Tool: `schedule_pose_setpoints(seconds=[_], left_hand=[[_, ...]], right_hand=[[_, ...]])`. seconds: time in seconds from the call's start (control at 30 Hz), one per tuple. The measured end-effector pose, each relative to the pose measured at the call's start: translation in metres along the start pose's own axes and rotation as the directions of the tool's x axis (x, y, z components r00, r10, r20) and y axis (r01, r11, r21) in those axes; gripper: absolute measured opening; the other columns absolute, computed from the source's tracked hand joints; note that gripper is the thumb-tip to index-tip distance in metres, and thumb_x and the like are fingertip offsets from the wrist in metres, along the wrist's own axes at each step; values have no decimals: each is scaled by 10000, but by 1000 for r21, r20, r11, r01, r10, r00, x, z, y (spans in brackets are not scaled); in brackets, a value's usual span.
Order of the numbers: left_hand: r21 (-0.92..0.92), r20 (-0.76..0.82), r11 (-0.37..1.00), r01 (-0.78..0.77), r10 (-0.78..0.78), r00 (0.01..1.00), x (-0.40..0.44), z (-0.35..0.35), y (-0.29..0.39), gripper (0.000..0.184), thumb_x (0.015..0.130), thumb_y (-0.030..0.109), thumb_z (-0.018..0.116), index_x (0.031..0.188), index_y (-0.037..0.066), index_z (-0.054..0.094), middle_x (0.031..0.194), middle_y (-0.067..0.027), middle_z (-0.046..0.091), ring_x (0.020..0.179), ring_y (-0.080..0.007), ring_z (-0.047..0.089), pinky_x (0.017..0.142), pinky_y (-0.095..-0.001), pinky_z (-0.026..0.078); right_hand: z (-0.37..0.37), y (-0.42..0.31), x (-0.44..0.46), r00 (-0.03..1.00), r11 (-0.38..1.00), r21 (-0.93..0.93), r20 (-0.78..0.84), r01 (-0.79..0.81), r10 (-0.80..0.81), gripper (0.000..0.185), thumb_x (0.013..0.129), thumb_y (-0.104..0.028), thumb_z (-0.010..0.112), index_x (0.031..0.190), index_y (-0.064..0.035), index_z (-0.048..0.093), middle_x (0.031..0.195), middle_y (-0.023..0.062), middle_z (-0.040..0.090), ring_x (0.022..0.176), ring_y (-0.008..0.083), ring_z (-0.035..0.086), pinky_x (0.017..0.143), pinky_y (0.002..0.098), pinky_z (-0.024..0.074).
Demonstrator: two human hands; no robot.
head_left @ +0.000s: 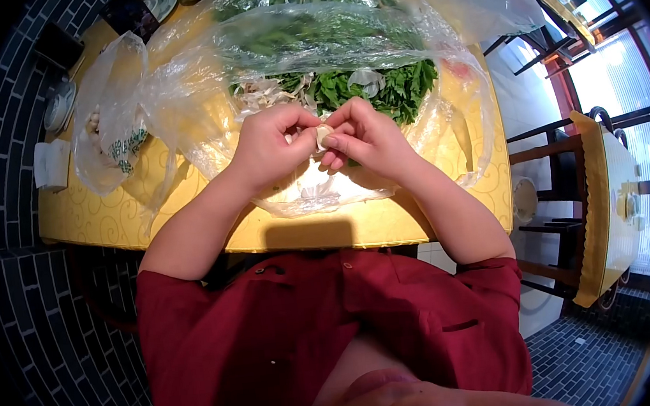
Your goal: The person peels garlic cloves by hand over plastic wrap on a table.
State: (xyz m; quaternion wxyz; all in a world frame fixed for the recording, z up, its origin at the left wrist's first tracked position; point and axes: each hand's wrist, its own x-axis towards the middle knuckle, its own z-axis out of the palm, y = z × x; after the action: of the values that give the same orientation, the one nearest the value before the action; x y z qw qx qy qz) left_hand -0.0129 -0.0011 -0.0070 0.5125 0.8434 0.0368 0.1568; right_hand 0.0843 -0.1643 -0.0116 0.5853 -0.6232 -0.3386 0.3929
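Note:
Between my two hands is a small pale garlic clove [322,136], pinched by the fingertips. My left hand [278,141] grips it from the left with thumb and forefinger. From the right, my right hand [368,140] has its thumb and fingers closed on the same clove. Just beyond the hands, dry papery garlic skins [271,93] lie beside leafy green herbs [400,90]. A clear plastic bag [311,63] is spread over and around the greens. Under the hands, glare on the plastic hides detail.
A yellow patterned tablecloth [390,224] covers the table. At left stands a clear bag [108,99] with pale garlic-like pieces [93,121] inside. A white tissue box [52,165], stacked dishes [60,105] and a dark screen [128,15] are along the left edge. Another table [614,198] stands right.

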Motion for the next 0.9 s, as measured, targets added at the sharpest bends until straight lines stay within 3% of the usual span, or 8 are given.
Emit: schedule_pose_setpoints(seconds=[0.13, 0.23, 0.33, 0.53, 0.63, 0.73, 0.77, 0.9], left_hand=[[105, -5, 993, -59, 60, 998, 0, 0, -2, 104, 743, 44, 618, 831, 5, 658, 725, -43, 627, 638, -89, 562, 579, -233, 453], [53, 6, 998, -27, 27, 1000, 1, -1, -4, 109, 741, 43, 616, 833, 9, 662, 718, -35, 625, 640, -84, 555, 585, -233, 451], [-6, 24, 1000, 26, -26, 999, 1, -2, -3, 102, 743, 42, 607, 824, 9, 660, 718, -32, 625, 650, -78, 546, 595, -230, 446], [19, 28, 999, 29, -30, 999, 2, -3, -6, 50, 761, 38, 569, 792, 4, 588, 701, -5, 577, 654, -72, 532, 593, -225, 433], [-42, -35, 999, 31, -32, 999, 6, -4, -18, 21, 787, 28, 542, 800, 12, 548, 695, 11, 536, 629, -62, 507, 564, -215, 412], [-191, -26, 961, 199, -207, 978, 8, -6, -20, 11, 813, 21, 522, 808, 20, 531, 707, 16, 518, 616, -46, 478, 540, -201, 385], [-207, -35, 959, 196, -208, 978, 8, -5, -21, 24, 824, 18, 519, 801, 26, 521, 708, 18, 513, 620, -31, 464, 529, -189, 368], [-127, -71, 984, 122, -132, 989, 6, -4, -18, 18, 787, 37, 533, 791, 21, 538, 696, 3, 523, 627, -56, 478, 555, -208, 387]], right_hand=[[-1, 0, 1, 999, 999, -12, 12, -34, 34, 114, 918, -6, 495, 982, 32, 408, 793, 144, 618, 732, 162, 648, 616, 266, 538], [-1, 0, 1, 999, 999, 15, 16, -43, 43, 111, 920, -11, 495, 976, 29, 408, 797, 142, 617, 731, 161, 648, 617, 265, 537], [1, 0, -1, 999, 996, 71, -9, -51, 51, 125, 908, -43, 528, 986, 15, 450, 742, 87, 615, 659, 103, 599, 571, 241, 481], [0, 0, -1, 996, 996, -32, -21, 82, -83, 115, 912, -40, 515, 983, 8, 438, 765, 86, 624, 690, 102, 608, 614, 231, 491], [-3, 5, 1, 975, 981, -12, -104, 196, -196, 131, 912, -32, 509, 1004, 0, 421, 814, 97, 635, 710, 99, 609, 638, 231, 498], [-3, 8, 3, 929, 937, 19, -139, 349, -343, 163, 908, -3, 499, 1034, 0, 397, 894, 120, 636, 741, 107, 611, 664, 237, 510], [-3, 6, 1, 929, 934, 40, -130, 355, -348, 191, 903, 24, 489, 1053, 4, 373, 972, 138, 618, 774, 119, 611, 685, 247, 520], [-2, 2, -1, 924, 923, 100, -132, 373, -359, 181, 905, 34, 478, 1047, 4, 372, 1020, 163, 597, 815, 134, 612, 711, 255, 526]])
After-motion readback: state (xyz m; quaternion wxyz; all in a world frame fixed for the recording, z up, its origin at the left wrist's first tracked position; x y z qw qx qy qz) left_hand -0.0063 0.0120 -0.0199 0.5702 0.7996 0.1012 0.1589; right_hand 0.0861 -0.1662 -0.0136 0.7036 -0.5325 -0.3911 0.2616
